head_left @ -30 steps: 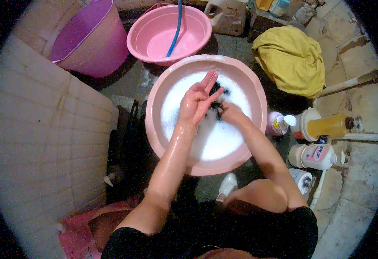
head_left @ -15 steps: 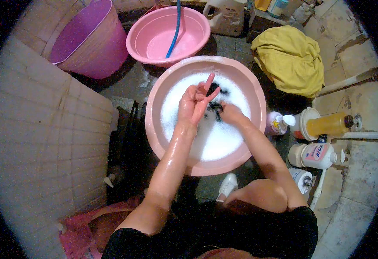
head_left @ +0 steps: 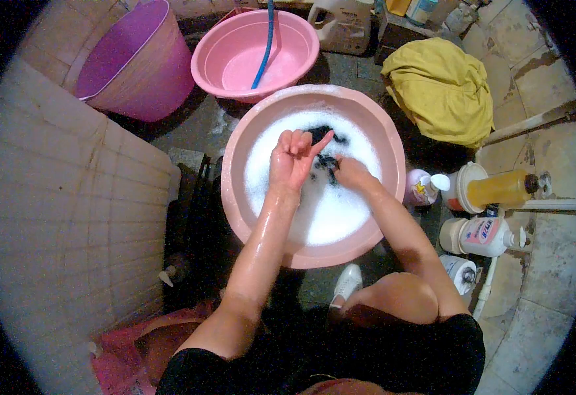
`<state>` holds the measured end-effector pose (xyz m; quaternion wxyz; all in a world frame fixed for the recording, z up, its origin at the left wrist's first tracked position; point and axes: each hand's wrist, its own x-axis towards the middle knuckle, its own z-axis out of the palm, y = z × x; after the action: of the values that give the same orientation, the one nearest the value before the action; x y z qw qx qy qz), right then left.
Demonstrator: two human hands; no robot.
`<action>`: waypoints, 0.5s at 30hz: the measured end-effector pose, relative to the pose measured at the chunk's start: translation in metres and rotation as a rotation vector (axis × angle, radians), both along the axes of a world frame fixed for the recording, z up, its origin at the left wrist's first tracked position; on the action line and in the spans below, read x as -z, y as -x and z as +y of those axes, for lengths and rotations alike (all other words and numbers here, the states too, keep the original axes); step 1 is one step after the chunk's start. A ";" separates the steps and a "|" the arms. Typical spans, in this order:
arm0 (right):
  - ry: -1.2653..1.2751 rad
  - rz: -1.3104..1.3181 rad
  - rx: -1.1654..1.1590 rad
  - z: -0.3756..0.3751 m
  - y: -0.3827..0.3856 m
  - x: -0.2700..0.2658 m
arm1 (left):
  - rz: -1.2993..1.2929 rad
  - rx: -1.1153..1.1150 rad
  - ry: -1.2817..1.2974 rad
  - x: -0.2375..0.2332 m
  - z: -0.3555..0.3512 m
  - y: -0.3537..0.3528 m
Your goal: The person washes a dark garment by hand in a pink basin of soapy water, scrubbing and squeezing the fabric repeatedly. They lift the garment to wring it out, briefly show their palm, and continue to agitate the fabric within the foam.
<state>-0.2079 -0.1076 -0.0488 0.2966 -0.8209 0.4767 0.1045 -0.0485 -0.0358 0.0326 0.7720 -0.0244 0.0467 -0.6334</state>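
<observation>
A pale pink basin (head_left: 393, 158) full of white suds (head_left: 340, 220) stands in front of me. Dark wet cloth (head_left: 327, 133) shows through the foam near its middle. My left hand (head_left: 292, 160) is raised over the suds, palm up and wet, holding nothing. Its thumb points out to the right while the other fingers are loosely curled. At the edge of the foam, my right hand (head_left: 355, 175) has its fingers closed on part of the dark cloth; the fingertips are partly hidden.
Behind the basin are a pink tub (head_left: 202, 72) with a blue hose (head_left: 265, 59) and a purple bucket (head_left: 163, 79). A yellow cloth heap (head_left: 439, 92) lies back right. Along the right wall stand a pump bottle (head_left: 487, 237), an amber bottle (head_left: 498, 191) and a lilac bottle (head_left: 421, 186).
My left hand's outstretched index finger has curled in with the others, and its thumb remains extended. My right hand has stayed at the dark cloth.
</observation>
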 end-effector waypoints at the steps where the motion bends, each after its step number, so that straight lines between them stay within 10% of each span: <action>1: 0.011 -0.001 0.002 0.000 0.000 0.002 | 0.020 -0.001 -0.019 0.000 0.000 0.000; 15: 0.020 -0.050 -0.007 0.000 0.001 0.000 | 0.116 0.005 -0.044 0.004 0.001 0.000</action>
<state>-0.2088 -0.1074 -0.0489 0.2999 -0.8277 0.4674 0.0803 -0.0488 -0.0349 0.0290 0.7668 -0.0439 0.1054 -0.6316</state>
